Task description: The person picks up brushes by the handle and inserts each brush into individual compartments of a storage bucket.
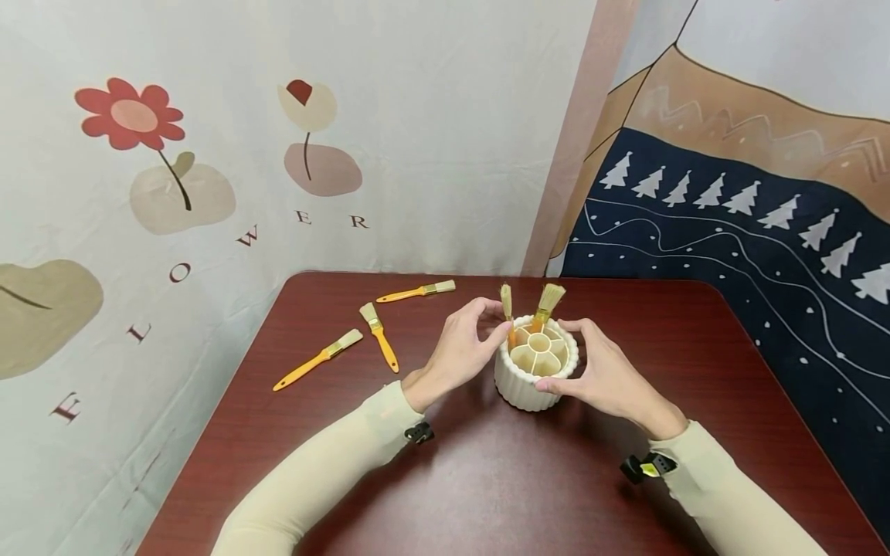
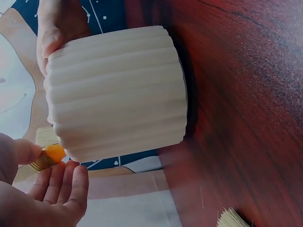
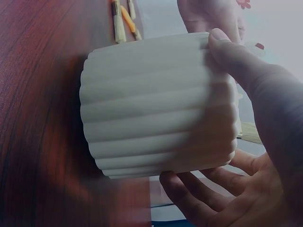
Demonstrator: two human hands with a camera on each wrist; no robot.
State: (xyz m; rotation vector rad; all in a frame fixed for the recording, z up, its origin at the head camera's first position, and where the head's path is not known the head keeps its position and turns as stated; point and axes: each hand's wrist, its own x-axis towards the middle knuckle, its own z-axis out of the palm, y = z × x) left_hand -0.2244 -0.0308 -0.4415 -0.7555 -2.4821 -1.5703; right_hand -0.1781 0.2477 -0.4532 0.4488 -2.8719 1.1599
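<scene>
- Head view: a ribbed white holder, round and divided into cells about a central ring, stands upright on the dark red table, between the two hands.
- The left hand, at the holder's left edge, has thumb and fingertips narrowed about a slim brush, whose orange handle enters a left-hand cell, bristles upward.
- The right hand grips the holder from the right, thumb at the near rim, fingers at the far side.
- A wider brush leans in a rear cell, bristles upward, unheld.
- Three loose brushes lie to the left on the table: one nearest the left edge, one in the middle, one farthest back.
- Behind stand a pale flower-printed cloth and a dark blue panel with white trees.
- Left wrist view: the thumb and fingers pinch the slim brush at its metal band, beside the holder's rim; loose bristles show at the lower edge.
- Right wrist view: the thumb lies over the rim, the fingers against the opposite side of the ribbed wall; bristles project beyond the rim.
</scene>
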